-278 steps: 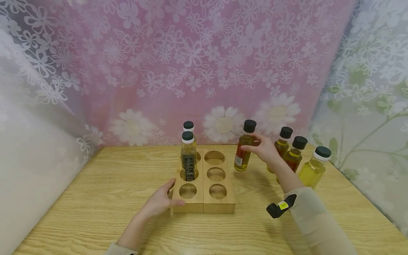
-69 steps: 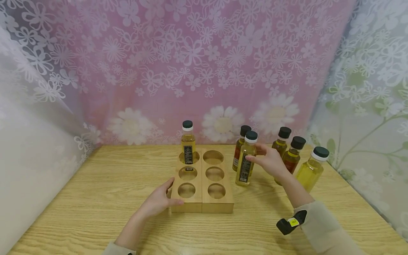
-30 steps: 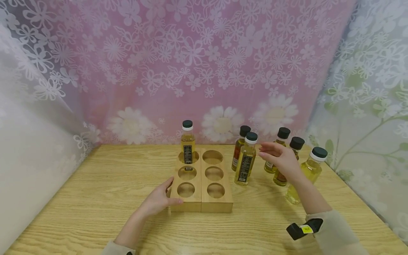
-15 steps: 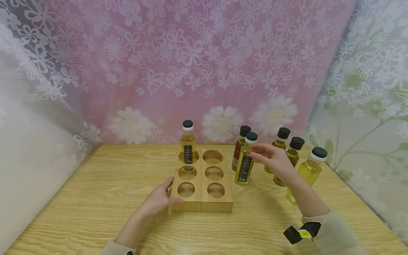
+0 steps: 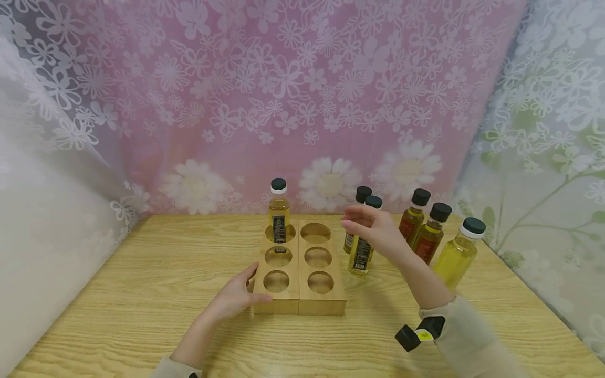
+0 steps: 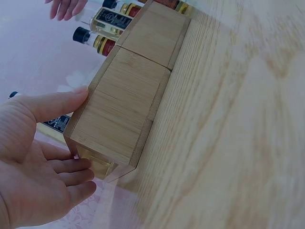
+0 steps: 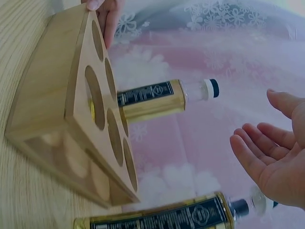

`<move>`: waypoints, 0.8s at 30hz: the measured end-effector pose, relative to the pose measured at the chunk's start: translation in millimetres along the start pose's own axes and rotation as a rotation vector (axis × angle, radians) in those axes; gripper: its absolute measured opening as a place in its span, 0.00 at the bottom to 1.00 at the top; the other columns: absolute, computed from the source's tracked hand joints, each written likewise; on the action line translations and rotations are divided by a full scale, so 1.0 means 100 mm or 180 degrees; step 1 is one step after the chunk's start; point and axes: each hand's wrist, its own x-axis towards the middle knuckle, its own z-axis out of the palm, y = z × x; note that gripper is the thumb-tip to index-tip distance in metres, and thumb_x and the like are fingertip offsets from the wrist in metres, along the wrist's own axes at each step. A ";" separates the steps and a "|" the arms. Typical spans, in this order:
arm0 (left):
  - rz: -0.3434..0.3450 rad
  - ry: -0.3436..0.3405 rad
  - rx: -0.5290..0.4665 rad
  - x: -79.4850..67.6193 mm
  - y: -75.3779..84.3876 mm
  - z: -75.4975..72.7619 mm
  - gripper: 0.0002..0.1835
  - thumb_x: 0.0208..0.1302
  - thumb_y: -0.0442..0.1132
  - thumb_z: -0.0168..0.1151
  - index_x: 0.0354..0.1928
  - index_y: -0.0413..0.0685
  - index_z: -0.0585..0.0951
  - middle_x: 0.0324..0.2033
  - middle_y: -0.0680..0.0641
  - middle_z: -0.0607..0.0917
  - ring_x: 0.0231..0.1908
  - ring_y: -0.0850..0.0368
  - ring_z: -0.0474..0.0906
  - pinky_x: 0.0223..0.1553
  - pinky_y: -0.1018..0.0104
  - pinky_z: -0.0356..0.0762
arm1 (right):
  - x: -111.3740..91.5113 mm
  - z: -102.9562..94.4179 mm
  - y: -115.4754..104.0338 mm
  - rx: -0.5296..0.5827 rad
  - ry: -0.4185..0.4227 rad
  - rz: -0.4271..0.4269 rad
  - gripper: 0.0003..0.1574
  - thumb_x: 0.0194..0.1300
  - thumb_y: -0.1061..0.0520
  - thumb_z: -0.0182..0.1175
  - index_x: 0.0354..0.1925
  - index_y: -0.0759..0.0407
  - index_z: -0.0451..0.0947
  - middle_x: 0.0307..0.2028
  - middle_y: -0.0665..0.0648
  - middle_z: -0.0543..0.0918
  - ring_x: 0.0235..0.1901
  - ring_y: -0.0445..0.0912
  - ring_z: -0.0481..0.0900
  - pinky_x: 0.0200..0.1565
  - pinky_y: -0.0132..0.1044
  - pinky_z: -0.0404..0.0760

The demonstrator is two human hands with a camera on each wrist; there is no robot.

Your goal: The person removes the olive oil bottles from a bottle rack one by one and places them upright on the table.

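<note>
A wooden rack (image 5: pixel 321 307) of two joined blocks with round holes sits on the table. My left hand (image 5: pixel 233 296) grips its near left corner, thumb on the front edge and fingers along the side, as the left wrist view shows. A black-label oil bottle (image 5: pixel 280 226) with a dark green cap stands upright in the rear left hole. My right hand (image 5: pixel 378 231) is in the air right of the rack, fingers loosely bent and holding nothing. It partly hides another black-label bottle (image 5: pixel 361 257) standing on the table. Behind that is a black-capped oil bottle (image 5: pixel 363 193).
On the right of the table (image 5: pixel 142 273) stand two red-label bottles (image 5: pixel 427 244) of darker oil and a pale yellow oil bottle (image 5: pixel 456 260) with a dark green cap. A pink floral curtain (image 5: pixel 255 105) hangs behind the table edge.
Earlier my right hand held a red-label bottle, later the black-label bottle, which went from the rack's middle left hole to the table. Now, empty, it has moved left. The left hand stays put.
</note>
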 end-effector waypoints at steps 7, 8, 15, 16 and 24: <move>-0.0022 -0.0003 0.0007 0.01 -0.01 0.00 0.53 0.48 0.43 0.73 0.70 0.35 0.51 0.68 0.34 0.55 0.65 0.31 0.50 0.60 0.40 0.55 | 0.17 0.20 -0.08 0.0002 0.0003 -0.0123 0.28 0.63 0.53 0.61 0.59 0.63 0.71 0.48 0.62 0.78 0.47 0.51 0.78 0.48 0.45 0.76; -0.0024 -0.0001 0.0004 0.01 -0.01 0.00 0.53 0.48 0.43 0.73 0.70 0.35 0.51 0.68 0.34 0.55 0.65 0.31 0.50 0.60 0.40 0.54 | 0.20 0.22 -0.08 -0.0009 0.0002 -0.0140 0.28 0.63 0.54 0.61 0.59 0.63 0.71 0.48 0.62 0.78 0.47 0.51 0.78 0.49 0.45 0.76; -0.0011 0.0002 -0.0010 0.01 -0.02 0.00 0.53 0.48 0.43 0.73 0.70 0.35 0.51 0.68 0.35 0.56 0.65 0.33 0.50 0.61 0.41 0.53 | 0.37 0.37 -0.12 -0.0009 0.0002 -0.0029 0.32 0.62 0.53 0.62 0.61 0.63 0.68 0.51 0.62 0.77 0.51 0.52 0.75 0.53 0.46 0.73; -0.0010 0.0003 -0.0008 0.01 -0.02 0.00 0.53 0.48 0.43 0.73 0.70 0.35 0.52 0.68 0.34 0.56 0.65 0.33 0.50 0.61 0.41 0.53 | 0.40 0.39 -0.11 -0.0005 0.0001 -0.0007 0.32 0.62 0.53 0.62 0.61 0.63 0.68 0.51 0.62 0.77 0.51 0.52 0.75 0.53 0.46 0.73; -0.0006 -0.0003 0.0029 0.01 -0.02 -0.01 0.53 0.48 0.44 0.73 0.70 0.34 0.51 0.68 0.34 0.56 0.65 0.32 0.51 0.61 0.41 0.55 | 0.65 0.57 -0.08 0.0061 -0.0060 0.0060 0.37 0.60 0.53 0.64 0.64 0.61 0.65 0.55 0.62 0.74 0.53 0.53 0.74 0.53 0.43 0.73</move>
